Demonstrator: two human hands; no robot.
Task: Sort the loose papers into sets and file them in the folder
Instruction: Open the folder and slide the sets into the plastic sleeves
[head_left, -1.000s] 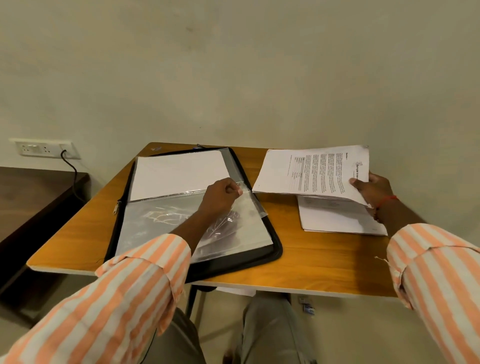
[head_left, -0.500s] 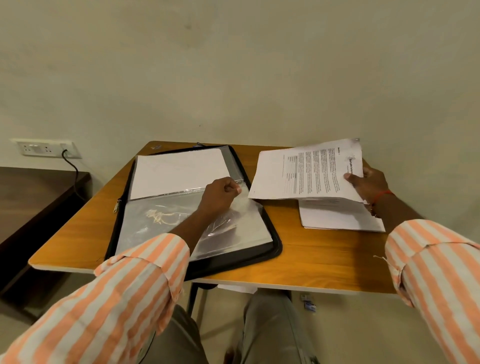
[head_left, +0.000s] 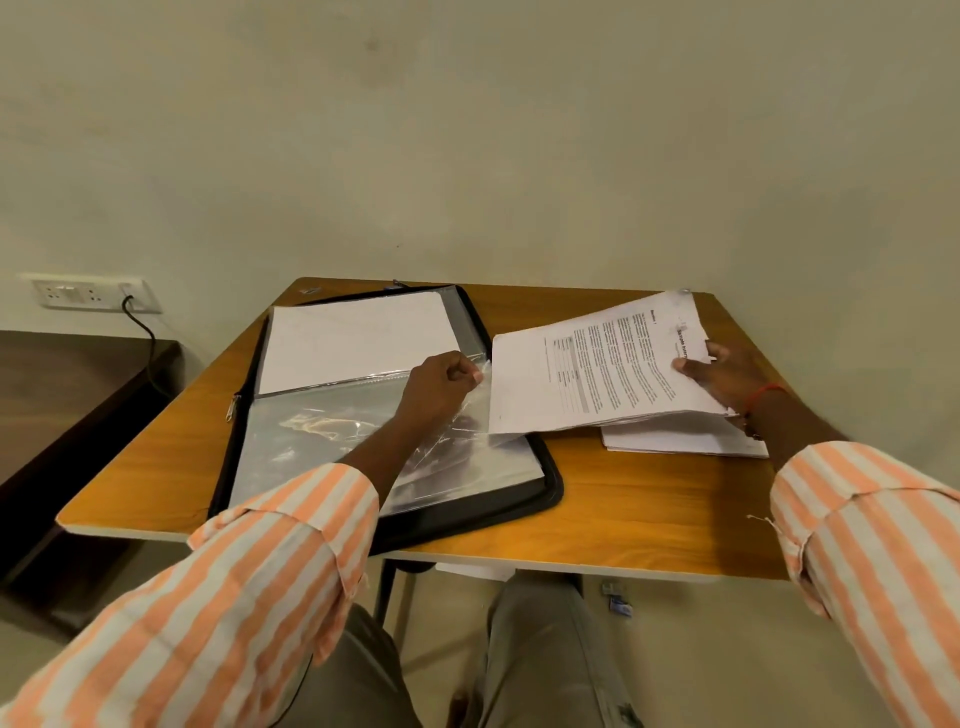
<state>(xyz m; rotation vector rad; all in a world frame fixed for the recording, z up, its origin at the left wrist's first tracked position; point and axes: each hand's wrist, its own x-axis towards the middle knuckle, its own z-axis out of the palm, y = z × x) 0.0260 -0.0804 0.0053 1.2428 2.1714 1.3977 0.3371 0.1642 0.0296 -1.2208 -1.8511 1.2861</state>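
1. We had the black folder (head_left: 545, 501) lying open on the left half of the surface (head_left: 649, 514), reaching from its far edge to its near edge. A white sheet (head_left: 358, 338) showed in the far half and a clear sleeve (head_left: 322, 436) lay over the near half.
2. Our left hand (head_left: 441, 387) sat at the folder's right side. Its fingers (head_left: 461, 371) were drawn together, pinching the sleeve's right-hand edge, which stood lifted a little off the pages below.
3. Our right hand (head_left: 727, 376) held a set of printed papers (head_left: 597, 374) toward the far right corner of the surface, thumb clamped on top; the fingers beneath were hidden. The set was tilted, its left edge reaching over the folder's right rim, just beside the left hand.
4. Under it, by the right edge of the surface, the remaining stack of papers (head_left: 685, 441) lay flat.
5. We judged the step in hand to be filing: one set was sorted out and held at the sleeve's mouth, with the stack not yet sorted.
6. The next move, as we read it, called for the left fingers to spread the sleeve open while the right hand squared the set and slid it in level, since thin plastic could buckle and loose sheets could fan apart.
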